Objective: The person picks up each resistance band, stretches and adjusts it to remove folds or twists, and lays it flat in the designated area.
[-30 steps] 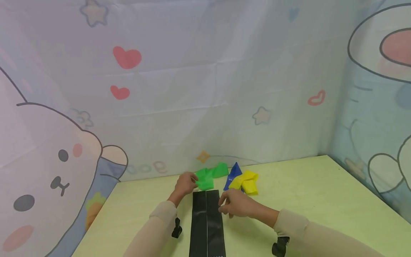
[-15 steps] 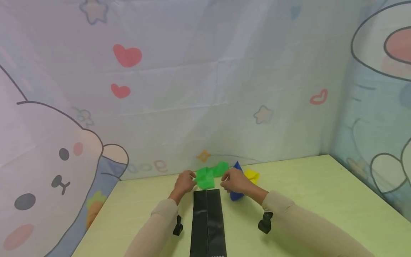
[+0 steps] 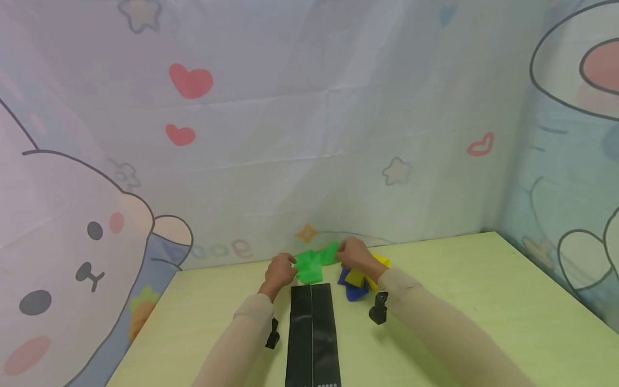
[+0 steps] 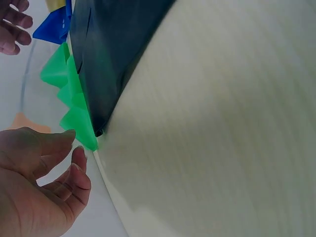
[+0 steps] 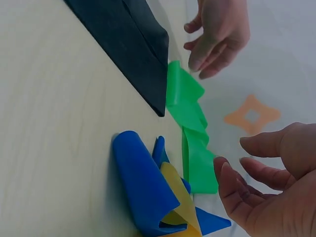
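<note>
A thin, crumpled green band lies at the back of the table, against the wall cloth. My left hand is at its left end; in the left wrist view a gap shows between the thumb and bent fingers, with nothing gripped. Over the band's right end is my right hand. The right wrist view shows that thumb apart from loosely bent fingers, close to the green band but not around it. Nearer the front, a black band lies flat, a line running down its middle.
Right of the black band, a blue band and a yellow band lie crumpled together, partly under the right forearm. A printed cloth hangs behind the pale table.
My right hand has moved from beside the black band, back past the blue and yellow bands, to the green band's right end. The left hand has stayed nearly in place.
</note>
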The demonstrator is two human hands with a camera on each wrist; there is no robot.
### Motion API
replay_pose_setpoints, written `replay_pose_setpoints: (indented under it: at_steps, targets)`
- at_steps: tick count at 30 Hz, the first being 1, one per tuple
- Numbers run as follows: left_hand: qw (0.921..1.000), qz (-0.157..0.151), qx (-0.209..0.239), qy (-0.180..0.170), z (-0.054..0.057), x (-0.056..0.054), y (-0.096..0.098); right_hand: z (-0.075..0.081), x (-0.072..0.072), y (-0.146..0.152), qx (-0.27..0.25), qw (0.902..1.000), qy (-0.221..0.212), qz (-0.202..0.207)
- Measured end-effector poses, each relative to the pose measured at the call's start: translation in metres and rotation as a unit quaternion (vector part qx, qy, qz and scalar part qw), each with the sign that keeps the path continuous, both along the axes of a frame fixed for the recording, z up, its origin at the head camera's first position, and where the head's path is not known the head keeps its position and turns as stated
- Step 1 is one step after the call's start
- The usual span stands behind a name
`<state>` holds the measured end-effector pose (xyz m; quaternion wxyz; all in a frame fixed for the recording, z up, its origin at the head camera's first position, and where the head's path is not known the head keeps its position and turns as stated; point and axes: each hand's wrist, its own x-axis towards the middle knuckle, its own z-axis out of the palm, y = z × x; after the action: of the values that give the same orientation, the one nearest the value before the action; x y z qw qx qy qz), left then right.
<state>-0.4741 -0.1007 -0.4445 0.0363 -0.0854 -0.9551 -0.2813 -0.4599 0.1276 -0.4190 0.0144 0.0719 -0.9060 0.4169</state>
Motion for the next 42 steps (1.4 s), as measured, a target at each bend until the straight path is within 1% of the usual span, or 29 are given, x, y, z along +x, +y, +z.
replay_pose_setpoints:
  at_steps: [3, 6, 8, 10, 12, 16, 19, 23, 25, 27, 30, 34, 38, 42]
  targets:
    - [0.9999, 0.013, -0.007, -0.001, -0.004, -0.003, -0.001, -0.002, -0.01, -0.002, -0.006, 0.9999, -0.012, -0.009]
    - [0.9997, 0.024, -0.011, 0.002, -0.006, -0.006, -0.001, -0.004, -0.019, -0.003, 0.009, 0.9995, -0.021, -0.023]
    - [0.9995, 0.027, -0.01, 0.009, -0.006, -0.006, 0.0, -0.005, -0.024, -0.002, 0.025, 0.9989, -0.025, -0.03]
    - [0.9995, 0.027, -0.005, 0.014, -0.003, -0.007, 0.002, -0.005, -0.03, -0.001, 0.034, 0.9984, -0.03, -0.034]
    - [0.9996, 0.021, -0.002, 0.017, 0.0, -0.006, 0.004, -0.005, -0.034, 0.001, 0.029, 0.9985, -0.034, -0.033]
    - [0.9999, 0.011, -0.012, 0.004, 0.003, -0.008, 0.008, -0.007, -0.041, 0.003, 0.006, 0.9985, -0.048, -0.025]
    - [0.9993, 0.015, -0.034, -0.004, 0.002, -0.01, 0.01, -0.01, -0.043, 0.003, -0.006, 0.998, -0.06, -0.017]
    - [0.9982, 0.019, -0.057, -0.002, -0.002, -0.011, 0.01, -0.016, -0.042, 0.002, -0.014, 0.9972, -0.073, -0.004]
    - [0.9983, 0.015, -0.057, -0.004, -0.003, -0.011, 0.01, -0.019, -0.042, 0.001, -0.019, 0.9968, -0.078, 0.003]
    - [0.999, 0.006, -0.044, -0.009, -0.003, -0.009, 0.009, -0.022, -0.043, -0.001, -0.027, 0.9963, -0.081, 0.009]
    - [0.9992, -0.013, -0.026, -0.027, 0.0, -0.005, 0.01, -0.024, -0.044, -0.001, -0.031, 0.9965, -0.077, 0.01]
    - [0.9986, -0.031, -0.017, -0.039, 0.001, -0.002, 0.01, -0.025, -0.046, -0.002, -0.021, 0.9976, -0.066, 0.002]
    - [0.9987, -0.03, -0.016, -0.037, 0.0, -0.002, 0.009, -0.024, -0.047, -0.002, -0.005, 0.9984, -0.056, -0.008]
    - [0.9984, -0.026, -0.043, -0.025, 0.002, -0.002, 0.007, -0.021, -0.045, -0.003, 0.006, 0.9991, -0.039, -0.017]
